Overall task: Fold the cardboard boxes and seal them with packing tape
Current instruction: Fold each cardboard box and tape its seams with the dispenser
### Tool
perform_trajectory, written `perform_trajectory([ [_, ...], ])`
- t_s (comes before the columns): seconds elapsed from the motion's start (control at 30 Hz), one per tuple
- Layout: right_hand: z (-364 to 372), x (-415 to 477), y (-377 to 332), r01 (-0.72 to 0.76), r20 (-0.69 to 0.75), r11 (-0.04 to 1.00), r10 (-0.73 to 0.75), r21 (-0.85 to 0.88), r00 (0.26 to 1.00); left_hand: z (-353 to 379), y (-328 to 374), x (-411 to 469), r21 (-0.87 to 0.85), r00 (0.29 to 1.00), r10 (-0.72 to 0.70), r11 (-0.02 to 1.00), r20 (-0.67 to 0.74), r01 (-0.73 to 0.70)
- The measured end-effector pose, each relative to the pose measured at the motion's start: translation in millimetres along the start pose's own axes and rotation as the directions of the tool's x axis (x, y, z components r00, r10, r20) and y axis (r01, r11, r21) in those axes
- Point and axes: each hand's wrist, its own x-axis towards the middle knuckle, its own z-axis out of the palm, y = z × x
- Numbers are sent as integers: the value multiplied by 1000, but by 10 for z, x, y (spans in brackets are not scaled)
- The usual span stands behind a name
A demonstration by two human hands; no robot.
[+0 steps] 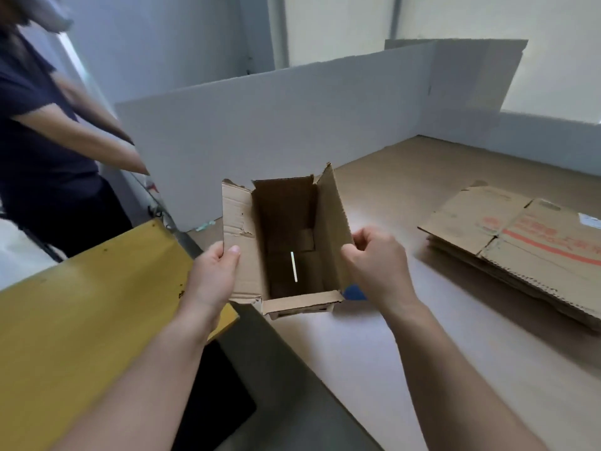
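An open cardboard box [286, 229] stands upright between the two hands, its mouth facing up. It is at the near left edge of the pale surface [390, 353]; whether its bottom rests there or is lifted just off it cannot be told.

The left grip [213, 271] grasps the box's left flap [235, 216], thumb on the upper face and fingers curled underneath at the near corner. That flap is spread outward and its edges are ragged. The right grip [377, 258] is clenched on the near edge of the right flap [333, 216], which stands up almost straight. The short near flap [302, 302] is folded outward toward the person, and the far flap stands upright.

Inside the box, the bottom flaps lie shut, with a thin bright slit [294, 266] showing between them.

Right of the box and well apart from it, a stack of flattened boxes [520, 245] with red print lies on the same surface. Just below the box's right near corner a small blue thing [354, 292] peeks out, too hidden to name. Behind the box a white partition [292, 125] stands on edge. Left of the box is a yellow tabletop [81, 304], and beyond it another person [39, 141] in a dark shirt.
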Motion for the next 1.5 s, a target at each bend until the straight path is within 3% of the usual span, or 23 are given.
perform_trajectory([
  [0.1, 478, 54, -246, 124, 154, 990, -113, -60, 982, -364, -219, 91, -20, 993, -73, 997, -90, 72],
  [0.23, 1135, 138, -549, 248, 287, 963, -211, -102, 935, -851, -513, 236, -31, 984, -152, 988, -91, 150],
  [0.53, 2663, 454, -1266, 376, 444, 920, -293, -110, 847, -1869, -1190, 996, 37, 946, -211, 973, -247, 226],
  [0.73, 3578, 770, -1717, 436, 446, 888, -333, -149, 831, -2445, -1388, 1666, 80, 957, -196, 973, -216, 217],
  [0.93, 4198, 1207, -2006, 385, 435, 914, -297, -128, 850, -2740, -1530, 2427, 173, 965, -194, 959, -177, 224],
  [1.27, 4792, 2014, -2149, 334, 402, 930, -249, -156, 881, -2623, -1596, 3504, 183, 961, -178, 959, -213, 218],
  [1.37, 4919, 2099, -2068, 353, 418, 894, -219, -276, 882, -2517, -1630, 3676, 205, 963, -225, 946, -145, 252],
  [1.5, 5001, 2079, -1937, 424, 494, 839, -224, -342, 840, -2358, -1681, 3745, 107, 948, -316, 942, -38, 318],
])
